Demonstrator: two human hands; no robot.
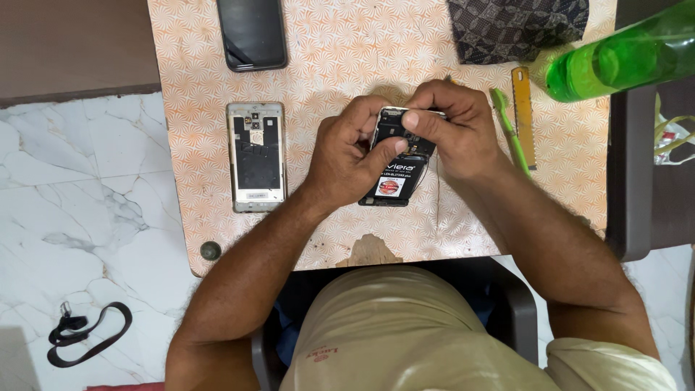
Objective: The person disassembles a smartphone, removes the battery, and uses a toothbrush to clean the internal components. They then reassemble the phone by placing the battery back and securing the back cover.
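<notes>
An opened phone body with a black battery showing lies on the small patterned table, held between both hands. My left hand grips its left side, thumb pressing on the upper part. My right hand covers the top right corner, fingers curled over the edge. A thin wire or tool hangs down from under my right hand. The phone's upper end is hidden by my fingers.
A detached silver back cover lies left of the hands. A black phone rests at the far edge. A dark cloth, green toothbrush, yellow ruler and green bottle sit right. A black strap lies on the marble floor.
</notes>
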